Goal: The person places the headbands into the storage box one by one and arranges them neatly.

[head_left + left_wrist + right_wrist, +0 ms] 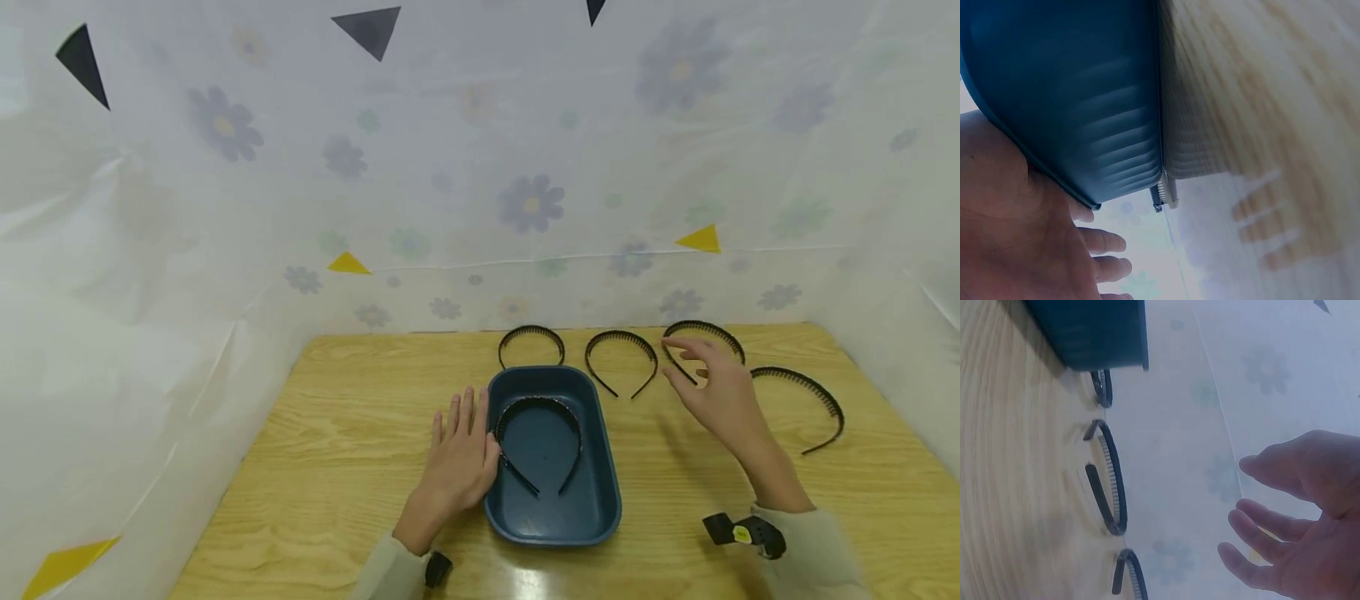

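Observation:
A dark blue plastic tray (551, 521) stands on the wooden table, and a black toothed headband (577, 425) lies inside it. My left hand (459, 458) rests with straight fingers along the tray's left rim, the thumb at the edge. Over the table to the right of the tray, my right hand (716, 396) hovers with loosely bent, spread fingers and nothing between them. In the head view it overlaps a black headband (701, 323) near the back edge. The right wrist view shows the same bare hand (1297, 531) above headbands on the table.
Other black headbands lie on the table: one behind the tray (531, 328), one to its right (621, 335), and one at the far right (813, 387). A flower-patterned white sheet (450, 183) hangs along the table's back and sides.

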Demonstrator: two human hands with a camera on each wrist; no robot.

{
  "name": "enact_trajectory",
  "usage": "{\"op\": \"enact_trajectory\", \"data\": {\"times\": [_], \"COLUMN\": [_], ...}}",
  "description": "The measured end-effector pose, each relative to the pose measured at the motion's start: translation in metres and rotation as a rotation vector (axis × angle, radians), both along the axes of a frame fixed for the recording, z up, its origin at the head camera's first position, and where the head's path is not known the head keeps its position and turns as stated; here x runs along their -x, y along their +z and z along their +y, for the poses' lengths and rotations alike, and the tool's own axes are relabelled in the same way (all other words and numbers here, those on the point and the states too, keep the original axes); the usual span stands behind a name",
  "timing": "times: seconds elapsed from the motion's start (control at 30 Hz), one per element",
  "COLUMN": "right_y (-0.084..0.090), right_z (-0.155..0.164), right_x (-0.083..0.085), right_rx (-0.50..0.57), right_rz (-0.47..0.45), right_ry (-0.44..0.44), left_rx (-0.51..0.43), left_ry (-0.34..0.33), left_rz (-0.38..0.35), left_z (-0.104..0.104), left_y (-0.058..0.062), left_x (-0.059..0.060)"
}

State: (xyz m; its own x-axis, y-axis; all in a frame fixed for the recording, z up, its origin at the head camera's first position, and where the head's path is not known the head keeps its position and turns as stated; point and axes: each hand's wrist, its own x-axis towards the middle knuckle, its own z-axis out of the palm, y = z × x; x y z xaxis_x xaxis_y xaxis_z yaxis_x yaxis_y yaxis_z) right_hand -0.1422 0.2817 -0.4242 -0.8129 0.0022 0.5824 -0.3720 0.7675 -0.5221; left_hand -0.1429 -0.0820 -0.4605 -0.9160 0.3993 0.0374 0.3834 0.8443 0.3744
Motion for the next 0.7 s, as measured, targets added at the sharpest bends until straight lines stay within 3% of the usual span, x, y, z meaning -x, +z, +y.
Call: {"op": "enact_trajectory", "data": {"times": [0.7], "right_y": [0.005], "right_z": [0.068], "right_x": [-0.013], "right_rx": [0.084], "right_rz": [-0.084], "right_ry": [-0.182], "left_rx": [-0.015], "left_ry": [0.004], "left_rz": [0.010], "left_z": [-0.001], "left_y": [-0.001], "left_x": [-0.001]}}
